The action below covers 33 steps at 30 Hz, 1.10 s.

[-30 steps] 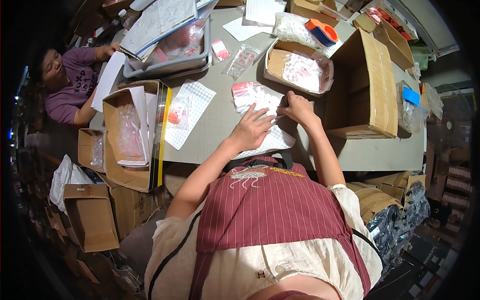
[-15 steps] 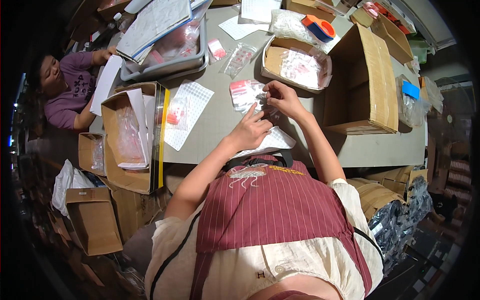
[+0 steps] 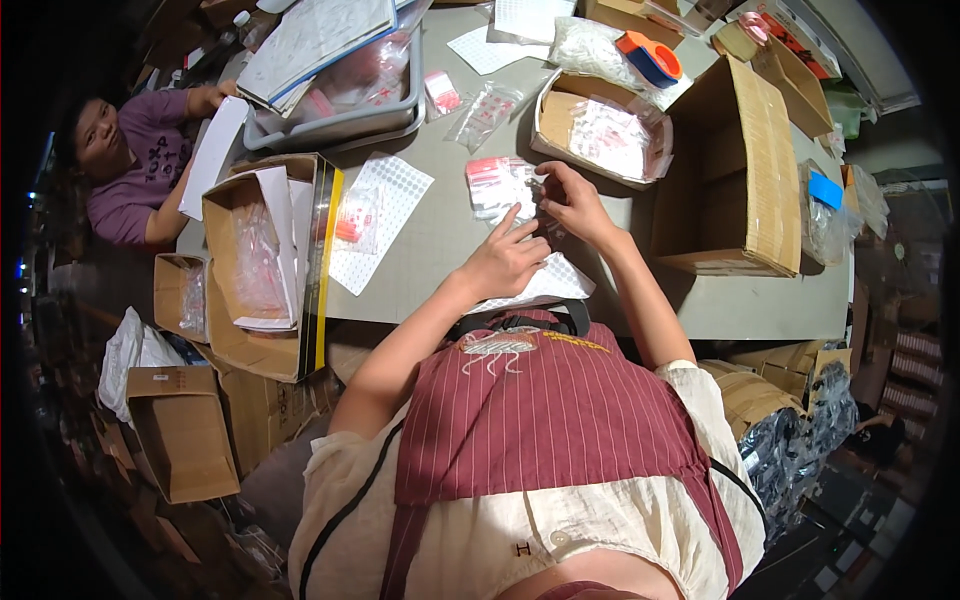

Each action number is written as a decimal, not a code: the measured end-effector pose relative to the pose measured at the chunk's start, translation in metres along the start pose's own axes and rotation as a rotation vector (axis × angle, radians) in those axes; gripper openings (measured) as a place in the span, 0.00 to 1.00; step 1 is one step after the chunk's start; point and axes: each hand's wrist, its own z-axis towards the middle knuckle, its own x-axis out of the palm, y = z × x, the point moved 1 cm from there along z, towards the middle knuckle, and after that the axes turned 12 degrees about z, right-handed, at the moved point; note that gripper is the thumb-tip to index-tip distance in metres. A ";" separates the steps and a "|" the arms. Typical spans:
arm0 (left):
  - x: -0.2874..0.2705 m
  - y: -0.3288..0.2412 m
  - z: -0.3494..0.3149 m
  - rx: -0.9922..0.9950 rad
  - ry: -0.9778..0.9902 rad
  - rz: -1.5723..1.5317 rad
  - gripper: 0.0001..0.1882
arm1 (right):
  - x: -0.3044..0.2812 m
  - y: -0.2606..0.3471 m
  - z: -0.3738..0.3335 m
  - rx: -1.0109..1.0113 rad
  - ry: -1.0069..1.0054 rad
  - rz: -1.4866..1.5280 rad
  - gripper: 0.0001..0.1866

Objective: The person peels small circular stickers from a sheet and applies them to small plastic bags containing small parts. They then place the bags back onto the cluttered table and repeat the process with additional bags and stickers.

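A stack of small clear plastic bags with red strips (image 3: pixel 492 188) lies on the table in front of me. My left hand (image 3: pixel 508 258) reaches in from the lower left, its index finger stretched out to the stack's near edge and the other fingers loosely bent. At the stack's right edge my right hand (image 3: pixel 577 208) has thumb and fingertips drawn together in a pinch. Whatever sits between those fingertips is too small to make out. Under my hands and against the apron lies a white sheet with rows of round grey stickers (image 3: pixel 545 282).
An open shallow carton of small bags (image 3: pixel 655 165) stands beyond my right hand, with a large open cardboard box (image 3: pixel 765 170) beside it. On the left are a sticker sheet (image 3: pixel 400 190), a carton (image 3: pixel 270 345) and a grey bin (image 3: pixel 330 143). A co-worker (image 3: pixel 135 180) sits at far left.
The whole view has shifted slightly. My hands stay at the stack of bags with only small finger movements. The co-worker's head has turned.
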 end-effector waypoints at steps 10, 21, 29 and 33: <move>-0.001 0.000 0.001 0.001 -0.003 -0.012 0.07 | -0.001 0.002 -0.005 0.003 0.013 -0.017 0.27; -0.002 -0.002 0.002 -0.017 -0.004 -0.006 0.05 | 0.019 0.011 -0.014 -0.333 -0.041 -0.448 0.24; -0.001 0.001 0.002 -0.004 0.009 -0.022 0.08 | 0.004 -0.011 -0.012 -0.087 -0.242 -0.300 0.17; 0.001 0.001 -0.001 -0.011 0.020 -0.036 0.11 | -0.003 -0.006 -0.018 0.063 -0.323 -0.250 0.14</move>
